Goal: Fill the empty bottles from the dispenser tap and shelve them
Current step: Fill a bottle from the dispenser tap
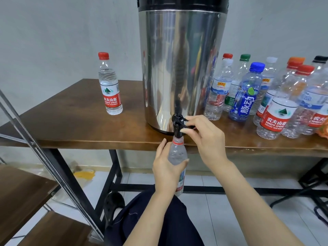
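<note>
In the head view, an uncapped bottle (177, 157) is gripped by the curled fingers of the left hand (166, 167), its mouth held directly under the black tap (178, 125) of the steel dispenser (181, 68). The tap lever is pinched between thumb and fingers of the right hand (204, 137). Capped bottles (266, 96) are grouped on the table (71, 125) beyond the right fingers.

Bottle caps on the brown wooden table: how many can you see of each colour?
Red plastic screw caps: 4
White plastic caps: 2
Green plastic cap: 1
Blue plastic cap: 1
Orange plastic cap: 1
Black plastic cap: 1
Total: 10
</note>
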Tool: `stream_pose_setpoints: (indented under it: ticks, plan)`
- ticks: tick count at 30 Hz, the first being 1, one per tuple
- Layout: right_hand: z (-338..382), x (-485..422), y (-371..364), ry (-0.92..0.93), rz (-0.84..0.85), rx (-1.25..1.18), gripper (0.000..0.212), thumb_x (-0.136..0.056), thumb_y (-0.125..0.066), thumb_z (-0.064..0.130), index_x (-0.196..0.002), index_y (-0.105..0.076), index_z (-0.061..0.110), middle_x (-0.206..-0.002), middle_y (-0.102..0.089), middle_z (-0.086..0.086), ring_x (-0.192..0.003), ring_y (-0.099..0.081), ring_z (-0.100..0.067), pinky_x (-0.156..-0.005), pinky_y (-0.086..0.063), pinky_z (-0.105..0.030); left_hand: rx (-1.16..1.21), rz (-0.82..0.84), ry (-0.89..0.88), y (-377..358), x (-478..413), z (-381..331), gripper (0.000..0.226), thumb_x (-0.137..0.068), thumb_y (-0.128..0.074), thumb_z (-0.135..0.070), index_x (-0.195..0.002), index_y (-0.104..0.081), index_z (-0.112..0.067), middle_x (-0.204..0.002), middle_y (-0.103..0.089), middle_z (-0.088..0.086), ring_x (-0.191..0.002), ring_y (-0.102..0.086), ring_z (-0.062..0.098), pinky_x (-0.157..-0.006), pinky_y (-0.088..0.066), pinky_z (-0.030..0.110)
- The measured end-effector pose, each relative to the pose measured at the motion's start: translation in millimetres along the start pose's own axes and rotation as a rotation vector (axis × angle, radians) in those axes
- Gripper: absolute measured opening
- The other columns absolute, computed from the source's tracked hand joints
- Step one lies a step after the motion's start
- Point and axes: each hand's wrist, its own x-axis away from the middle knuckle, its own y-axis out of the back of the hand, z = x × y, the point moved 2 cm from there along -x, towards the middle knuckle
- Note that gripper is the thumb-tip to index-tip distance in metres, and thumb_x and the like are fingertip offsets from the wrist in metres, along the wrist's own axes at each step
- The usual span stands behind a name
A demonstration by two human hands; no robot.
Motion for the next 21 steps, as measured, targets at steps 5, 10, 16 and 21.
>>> stream_pose_setpoints:
  ticks: [5, 10, 16, 21]
  plan:
    - [21, -46, -4, 0.160, 0.150, 0.204, 0.026, -0.092, -0.056, 0.031, -0.084, -0.064, 0.008, -0.081, -0.061, -0.004, -0.080, -0.054, -0.018, -0.068, -0.042, -0.021, 0.017, 0.002, 0.037, 0, -1, -1, 0.060, -0.070, -0.088, -0.018, -0.125, -0.064, -0.024, -0.149, -0.044, -0.009, -0.104, -0.031, -0.039, -0.083, -0.025, -0.010]
    - [27, -74, -16, -0.070, 0.226, 0.061, 0.035, -0.094, -0.056, 0.036, -0.083, -0.067, 0.005, -0.078, -0.066, -0.005, -0.078, -0.060, -0.024, -0.072, -0.051, -0.044, 0.003, 0.014, 0.055, 1, 0, -3, 0.059, -0.071, -0.088, -0.018, -0.125, -0.064, -0.023, -0.150, -0.043, -0.008, -0.105, -0.038, -0.030, -0.081, -0.024, -0.012]
    - [-1, -49, 3, -0.357, 0.031, -0.245, 0.021, -0.098, -0.056, 0.024, -0.110, -0.071, 0.015, -0.101, -0.067, 0.006, -0.080, -0.057, 0.002, -0.075, -0.048, -0.020, 0.007, 0.019, 0.029, 3, 2, -4, 0.057, -0.070, -0.088, -0.016, -0.122, -0.066, -0.021, -0.150, -0.043, -0.006, -0.102, -0.033, -0.038, -0.079, -0.024, -0.011]
    - [-83, -2, 8, -0.636, 0.392, 0.202, 0.037, -0.095, -0.062, 0.025, -0.129, -0.060, 0.012, -0.128, -0.058, -0.015, -0.112, -0.057, -0.030, -0.099, -0.042, -0.034, -0.002, 0.062, 0.036, -1, 8, -4, 0.051, -0.069, -0.089, -0.018, -0.116, -0.067, -0.022, -0.158, -0.031, -0.012, -0.098, -0.032, -0.040, -0.077, -0.028, -0.010]
